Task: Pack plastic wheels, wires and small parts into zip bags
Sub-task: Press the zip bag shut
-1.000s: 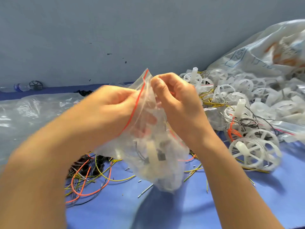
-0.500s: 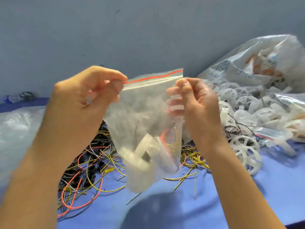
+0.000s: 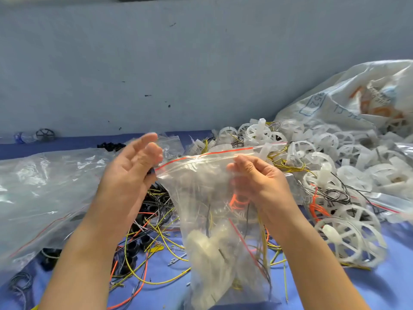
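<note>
1. Head view: one clear zip bag (image 3: pixel 201 193) with a red strip along its top hangs in the air over the middle of the tabletop (image 3: pixel 393 287), its lower end blurred near the bottom edge.
2. The right hand (image 3: pixel 257 177) pinches the bag just below the strip, right of centre. The thumb is on the near side and the fingers show through the plastic behind it.
3. The left hand (image 3: pixel 131 166) is released, palm turned inward and fingers spread and blurred, just beside the bag's left corner. Contact with the bag cannot be told.
4. Inside the bag, white wheel pieces (image 3: pixel 205 249) lie at the bottom. One orange wire coil (image 3: pixel 239 201) sits higher, with thin yellow and black wires around it.
5. Under and behind the bag a tangle of loose wires (image 3: pixel 152 238) in yellow, orange and black covers the blue surface, partly hidden by the bag and both forearms.
6. To the right is a heap of white plastic wheels (image 3: pixel 335 164), too many to count, spilling from one large printed sack (image 3: pixel 357 97).
7. To the left lies one big clear plastic sheet (image 3: pixel 44 186).
8. By the wall stand one black wheel (image 3: pixel 44 134) and one bottle (image 3: pixel 22 138).
</note>
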The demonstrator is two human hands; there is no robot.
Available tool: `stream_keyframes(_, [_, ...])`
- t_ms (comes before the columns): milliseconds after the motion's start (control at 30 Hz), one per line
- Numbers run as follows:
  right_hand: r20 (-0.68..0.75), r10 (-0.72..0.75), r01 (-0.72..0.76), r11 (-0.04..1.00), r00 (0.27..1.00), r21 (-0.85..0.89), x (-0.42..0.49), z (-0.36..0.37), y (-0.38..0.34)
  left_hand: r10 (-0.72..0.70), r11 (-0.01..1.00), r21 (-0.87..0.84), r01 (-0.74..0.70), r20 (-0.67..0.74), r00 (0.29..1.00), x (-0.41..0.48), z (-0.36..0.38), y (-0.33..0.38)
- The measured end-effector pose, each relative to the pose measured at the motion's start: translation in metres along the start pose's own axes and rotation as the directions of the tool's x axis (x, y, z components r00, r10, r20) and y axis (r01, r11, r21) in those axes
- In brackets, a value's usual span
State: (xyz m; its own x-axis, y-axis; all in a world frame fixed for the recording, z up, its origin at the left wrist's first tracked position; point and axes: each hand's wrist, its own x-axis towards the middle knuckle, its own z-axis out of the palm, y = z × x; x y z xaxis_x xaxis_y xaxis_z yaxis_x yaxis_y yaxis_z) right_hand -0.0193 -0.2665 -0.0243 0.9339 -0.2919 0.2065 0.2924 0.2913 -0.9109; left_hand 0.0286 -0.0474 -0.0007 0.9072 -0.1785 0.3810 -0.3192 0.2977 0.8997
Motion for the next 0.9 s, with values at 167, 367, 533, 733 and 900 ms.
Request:
stream_keyframes(167, [-0.031, -0.005, 0.005, 1.0, 1.0, 0.023, 0.001, -0.001, 0.003, -0.263, 0.965, 0.061, 0.257, 0.158, 0.952, -0.009, -0.004, -0.016])
stream_keyframes(367, [-0.005, -0.057, 0.057, 0.998, 0.998, -0.001, -0.003, 0.002, -0.005, -0.114, 0.981, 0.156, 0.111, 0.01, 0.993, -0.009, -0.011, -0.006])
stream_keyframes(533, [-0.018, -0.103, 0.104, 0.989, 0.995, 0.107, -0.007, -0.001, -0.019, -0.038, 0.992, 0.122, 0.039, -0.014, 0.999, -0.015, 0.002, 0.001])
stream_keyframes(733, [0.008, -0.119, 0.117, 0.986, 0.993, 0.117, -0.019, 0.002, -0.038, 0.014, 0.999, 0.051, -0.008, -0.124, 0.992, -0.031, 0.02, 0.012])
stream_keyframes(900, [0.107, -0.209, 0.193, 0.97, 0.972, 0.148, -0.032, -0.005, -0.067, 0.008, 0.995, -0.1, -0.013, -0.048, 0.999, -0.039, 0.022, 0.038])
